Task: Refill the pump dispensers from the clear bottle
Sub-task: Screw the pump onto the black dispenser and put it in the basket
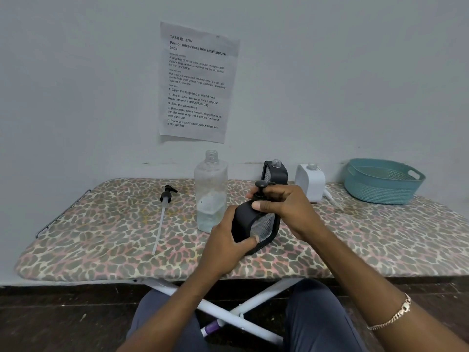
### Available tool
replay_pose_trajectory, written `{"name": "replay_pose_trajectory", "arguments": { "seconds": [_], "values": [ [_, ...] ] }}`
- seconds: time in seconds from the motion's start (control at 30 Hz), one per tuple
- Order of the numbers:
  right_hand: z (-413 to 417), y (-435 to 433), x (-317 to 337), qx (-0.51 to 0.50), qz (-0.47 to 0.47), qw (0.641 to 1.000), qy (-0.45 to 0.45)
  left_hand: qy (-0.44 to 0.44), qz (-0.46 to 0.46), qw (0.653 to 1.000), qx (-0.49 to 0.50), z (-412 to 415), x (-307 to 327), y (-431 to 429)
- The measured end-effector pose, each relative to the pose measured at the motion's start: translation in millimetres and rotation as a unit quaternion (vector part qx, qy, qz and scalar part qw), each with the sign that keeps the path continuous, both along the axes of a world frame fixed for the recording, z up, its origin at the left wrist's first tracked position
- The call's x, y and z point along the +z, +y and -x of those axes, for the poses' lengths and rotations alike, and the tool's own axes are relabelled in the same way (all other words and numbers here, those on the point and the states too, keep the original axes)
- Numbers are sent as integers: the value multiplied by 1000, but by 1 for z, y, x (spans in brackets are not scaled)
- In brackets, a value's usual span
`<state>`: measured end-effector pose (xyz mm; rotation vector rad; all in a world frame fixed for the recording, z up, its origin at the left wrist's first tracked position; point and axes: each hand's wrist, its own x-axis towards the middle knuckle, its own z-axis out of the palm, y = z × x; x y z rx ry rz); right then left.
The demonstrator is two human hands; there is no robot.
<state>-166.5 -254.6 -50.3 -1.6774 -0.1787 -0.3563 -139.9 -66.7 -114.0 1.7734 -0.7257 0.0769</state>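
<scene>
A black pump dispenser (256, 224) stands tilted at the middle of the ironing board. My left hand (225, 246) grips its lower body. My right hand (281, 207) grips its black pump head at the neck. Just left of it stands the clear bottle (210, 191), uncapped, with a little clear liquid at the bottom. Behind are a second black dispenser (275, 171) and a white dispenser (309, 180), both with open necks. A loose black pump with a long white tube (163, 212) lies on the board to the left.
The leopard-print ironing board (101, 237) stands against a grey wall. A teal basket (383, 181) sits at its back right. A white pump part (328, 195) lies beside the white dispenser. A printed sheet (195, 82) hangs on the wall.
</scene>
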Motion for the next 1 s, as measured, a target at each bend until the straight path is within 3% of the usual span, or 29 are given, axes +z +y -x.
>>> {"name": "replay_pose_trajectory", "arguments": {
  "seconds": [0.23, 0.5, 0.8, 1.0],
  "values": [
    [1, 10, -5, -24, -67, 997, -14, 0, -3, 1000, 1, -1, -1, 0],
    [-1, 12, -11, -43, -44, 997, -37, -4, -2, 1000, 1, -1, -1, 0],
    [1, -1, -2, 21, 8, 1000, -6, -4, -5, 1000, 4, -1, -1, 0],
    [0, 1, -4, 4, -9, 1000, -18, -2, -6, 1000, 5, -2, -2, 0]
  ]
}}
